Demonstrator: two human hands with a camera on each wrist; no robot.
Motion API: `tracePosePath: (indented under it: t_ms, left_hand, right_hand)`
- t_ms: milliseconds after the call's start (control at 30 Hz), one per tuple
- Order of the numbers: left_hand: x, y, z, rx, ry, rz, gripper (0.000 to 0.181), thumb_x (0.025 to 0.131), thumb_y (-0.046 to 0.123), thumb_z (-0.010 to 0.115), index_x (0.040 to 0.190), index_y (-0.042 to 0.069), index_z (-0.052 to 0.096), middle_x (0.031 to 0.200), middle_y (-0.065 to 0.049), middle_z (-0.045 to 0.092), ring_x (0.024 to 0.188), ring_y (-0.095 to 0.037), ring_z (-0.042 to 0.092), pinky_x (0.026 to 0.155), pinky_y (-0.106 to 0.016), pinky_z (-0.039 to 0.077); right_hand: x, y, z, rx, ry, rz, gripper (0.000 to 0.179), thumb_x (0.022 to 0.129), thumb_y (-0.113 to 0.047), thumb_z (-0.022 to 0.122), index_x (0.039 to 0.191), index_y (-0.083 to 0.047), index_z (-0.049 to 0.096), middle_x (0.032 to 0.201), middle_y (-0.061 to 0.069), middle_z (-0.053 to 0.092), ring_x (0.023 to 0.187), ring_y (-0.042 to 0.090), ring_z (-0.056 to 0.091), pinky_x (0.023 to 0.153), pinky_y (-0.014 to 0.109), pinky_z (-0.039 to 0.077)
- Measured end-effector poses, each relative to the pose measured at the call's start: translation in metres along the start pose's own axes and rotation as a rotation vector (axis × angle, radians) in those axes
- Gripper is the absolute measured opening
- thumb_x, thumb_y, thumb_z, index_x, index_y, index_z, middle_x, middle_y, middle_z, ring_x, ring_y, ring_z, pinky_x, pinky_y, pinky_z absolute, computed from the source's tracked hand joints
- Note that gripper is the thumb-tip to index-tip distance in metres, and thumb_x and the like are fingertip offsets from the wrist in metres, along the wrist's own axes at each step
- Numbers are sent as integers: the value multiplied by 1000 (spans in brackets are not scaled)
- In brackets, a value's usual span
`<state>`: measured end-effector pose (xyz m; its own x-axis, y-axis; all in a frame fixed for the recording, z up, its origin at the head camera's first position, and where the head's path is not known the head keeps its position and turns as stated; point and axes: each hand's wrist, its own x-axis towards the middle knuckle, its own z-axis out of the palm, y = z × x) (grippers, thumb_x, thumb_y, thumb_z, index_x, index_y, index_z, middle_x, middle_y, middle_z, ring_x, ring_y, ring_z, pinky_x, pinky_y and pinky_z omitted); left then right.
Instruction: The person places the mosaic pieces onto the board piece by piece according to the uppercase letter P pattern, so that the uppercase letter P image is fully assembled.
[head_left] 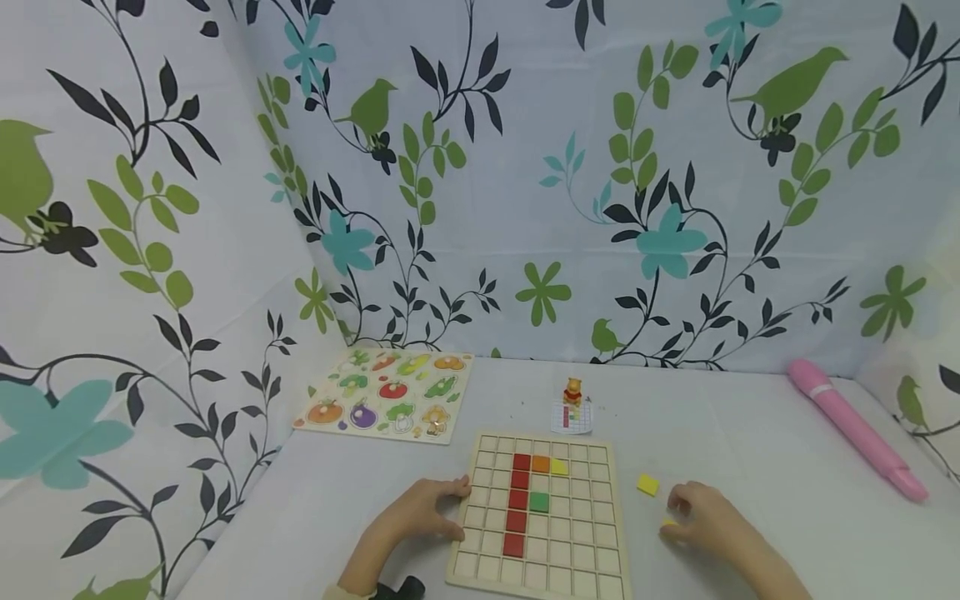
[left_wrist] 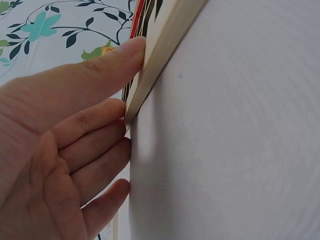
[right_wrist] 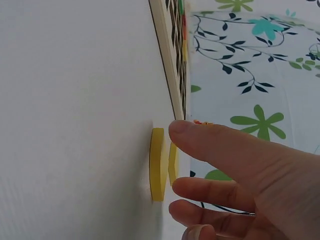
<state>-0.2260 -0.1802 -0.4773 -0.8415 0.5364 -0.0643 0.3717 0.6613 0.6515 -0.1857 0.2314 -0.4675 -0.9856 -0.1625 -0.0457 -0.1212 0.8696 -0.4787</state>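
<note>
A wooden grid board [head_left: 551, 575] lies on the table, holding a column of red tiles [head_left: 517, 500], an orange tile [head_left: 540, 464], a yellow tile [head_left: 559, 467] and a green tile [head_left: 539, 502]. My left hand [head_left: 423, 508] rests at the board's left edge, thumb and fingers spread along it. To the right of the board, my right hand [head_left: 701, 521] hovers over a loose yellow tile [right_wrist: 157, 165], partly covered by the fingers in the head view. Thumb and fingertips are just above that tile, apart from each other. Another loose yellow tile [head_left: 648, 485] lies slightly farther away.
Behind the board, a small bear figure [head_left: 573, 392] stands by a paper card [head_left: 572, 419] printed with a coloured grid. A vegetable picture board [head_left: 386, 396] lies at the back left. Far right is a pink pen-shaped object [head_left: 855, 425]. Patterned cloth [head_left: 480, 250] hangs behind the table.
</note>
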Motion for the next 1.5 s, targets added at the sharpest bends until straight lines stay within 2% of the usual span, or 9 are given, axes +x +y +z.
tracePosePath:
  t_ms: [200, 367, 533, 767, 1033, 1333, 1500]
  left_hand:
    - [-1, -1, 1, 0, 0, -5, 65, 59, 30, 79, 116, 6, 59, 127, -3, 49, 118, -23, 43, 99, -41, 32]
    - [-1, 0, 1, 0, -3, -11, 65, 59, 31, 79, 116, 6, 59, 128, -3, 49, 118, -23, 43, 99, -42, 32]
    - [-1, 3, -1, 3, -3, -11, 65, 60, 31, 79, 116, 5, 59, 128, -4, 48, 118, -23, 43, 99, -42, 32]
    - [-1, 4, -2, -8, -3, -7, 65, 60, 30, 79, 116, 5, 59, 128, -5, 48, 118, -25, 42, 99, -43, 32]
    - [-1, 3, -2, -11, -8, 3, 64, 60, 29, 79, 116, 4, 59, 128, -6, 49, 118, -27, 42, 99, -45, 31]
    - [1, 2, 0, -5, -5, -6, 65, 60, 31, 79, 116, 6, 59, 128, -4, 48, 118, -24, 43, 100, -42, 31]
    - [0, 1, 0, -3, -7, -11, 64, 60, 30, 79, 116, 6, 60, 128, -4, 48, 118, -25, 42, 99, -43, 32]
  right_hand:
    - [-1, -2, -1, 58, -64, 7, 31, 58, -16, 81, 76, -8, 57, 68, -2, 49, 65, 13, 46, 59, 29, 45]
    - [-4, -1, 1, 85, -64, -43, 25, 61, -8, 79, 73, -7, 57, 63, -2, 46, 61, 14, 42, 51, 25, 40]
    - [-4, -2, 1, 91, -70, -56, 23, 62, -7, 77, 72, -8, 57, 64, -3, 47, 61, 14, 42, 52, 25, 41]
    - [-2, -1, 0, 75, -75, -161, 21, 65, -8, 77, 72, -7, 57, 66, -5, 49, 62, 13, 44, 53, 25, 44]
    - [-1, -3, 2, 80, -86, -203, 20, 67, -11, 76, 73, -8, 57, 66, -6, 50, 61, 10, 44, 53, 25, 44]
    - [3, -17, 1, 130, -89, -358, 19, 69, -11, 74, 74, -9, 56, 69, -8, 51, 59, 5, 43, 49, 22, 42]
    - [15, -38, -1, 77, -70, -391, 19, 68, -10, 73, 75, -11, 56, 69, -10, 51, 61, 7, 45, 51, 23, 43]
